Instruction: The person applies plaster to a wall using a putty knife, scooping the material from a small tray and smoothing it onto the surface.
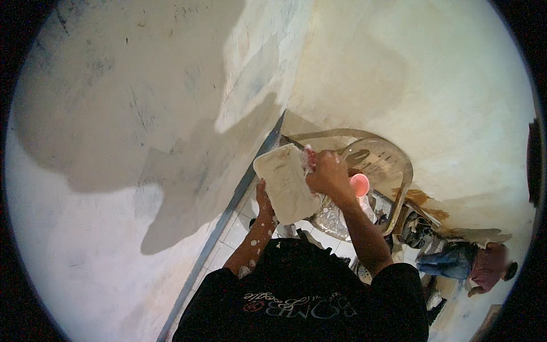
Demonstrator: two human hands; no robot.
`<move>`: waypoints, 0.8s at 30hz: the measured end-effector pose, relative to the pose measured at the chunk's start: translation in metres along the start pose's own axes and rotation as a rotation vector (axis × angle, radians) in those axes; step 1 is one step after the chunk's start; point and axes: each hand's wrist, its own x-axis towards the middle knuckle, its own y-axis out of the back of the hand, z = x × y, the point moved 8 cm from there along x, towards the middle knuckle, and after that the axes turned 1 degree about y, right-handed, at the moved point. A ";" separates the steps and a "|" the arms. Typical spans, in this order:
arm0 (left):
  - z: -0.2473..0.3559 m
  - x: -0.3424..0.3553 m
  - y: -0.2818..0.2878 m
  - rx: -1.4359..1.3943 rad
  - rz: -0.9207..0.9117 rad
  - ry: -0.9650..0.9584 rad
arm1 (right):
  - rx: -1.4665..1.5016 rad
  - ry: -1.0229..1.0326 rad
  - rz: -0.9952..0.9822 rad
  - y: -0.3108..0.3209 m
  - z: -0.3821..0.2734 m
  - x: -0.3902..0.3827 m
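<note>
My left hand (263, 199), its forearm spotted with white, grips the left side of a pale, flat rectangular board (283, 182) held in front of my body. My right hand (330, 174) is closed on a red tool (309, 157) smeared with white, at the board's upper right edge; the tool's working end is too hidden to make out. Just beyond my right hand, a pink cup (359, 185) stands over the seat of a worn, spattered plastic chair (399, 162).
Plastered walls (399, 74) meet in a corner behind the chair, above white floor tiles (225, 251) with a grey strip along the left wall. Dark clutter (416, 228) lies right of the chair, near another person (450, 259) in jeans and a maroon top.
</note>
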 end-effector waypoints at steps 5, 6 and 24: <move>0.005 0.006 0.016 0.085 0.057 -0.023 | 0.034 0.087 -0.042 -0.011 -0.045 -0.017; 0.003 0.010 0.024 0.017 0.031 -0.001 | 0.033 0.083 -0.044 -0.011 -0.051 -0.018; -0.002 0.019 0.054 0.006 0.075 0.004 | -0.030 0.201 0.097 -0.035 -0.073 -0.040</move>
